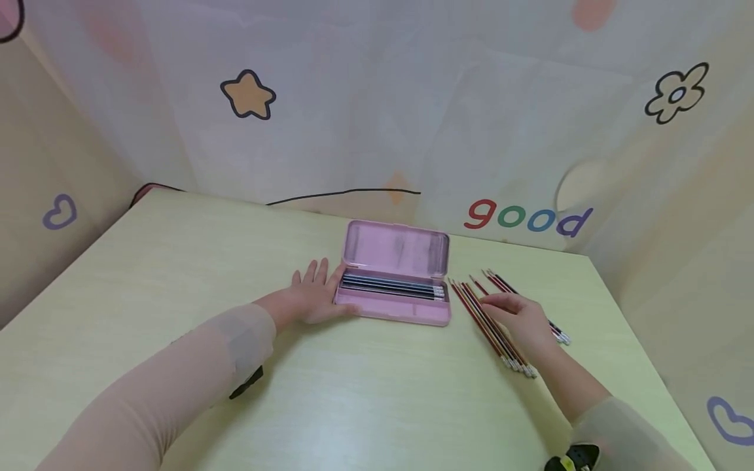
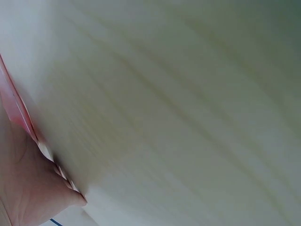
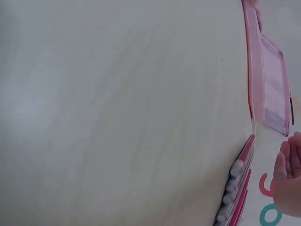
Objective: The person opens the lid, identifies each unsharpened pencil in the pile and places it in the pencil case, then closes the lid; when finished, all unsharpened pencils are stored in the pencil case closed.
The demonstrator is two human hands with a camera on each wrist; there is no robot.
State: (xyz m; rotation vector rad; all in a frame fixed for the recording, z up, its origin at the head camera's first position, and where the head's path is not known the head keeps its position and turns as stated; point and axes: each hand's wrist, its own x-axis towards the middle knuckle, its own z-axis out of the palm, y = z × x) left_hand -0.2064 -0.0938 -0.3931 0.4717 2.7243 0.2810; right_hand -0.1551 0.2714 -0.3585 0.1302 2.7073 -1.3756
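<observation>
The open pink pencil case (image 1: 393, 288) lies on the pale green table (image 1: 177, 261) with its long axis running left to right across the person's front, its lid standing up on the far side. Inside its tray a few dark pencils (image 1: 391, 286) lie parallel to that axis, eraser ends toward the case's right end.

The left hand (image 1: 315, 297) lies flat on the table against the case's left end, fingers straight and spread, thumb along the front left corner; it grips nothing and only steadies the case.

Just off the case's right end a loose row of red-and-dark striped pencils (image 1: 491, 324) lies on the table, slanted so the points sit near the case's right rear corner and the eraser ends trail away toward the person. The right hand (image 1: 521, 320) rests palm down on this row, fingers pointing back toward the case; whether the fingertips pinch a pencil cannot be told. The right hand is clearly the nearer one to the loose pencils, and the case lies directly to its left
</observation>
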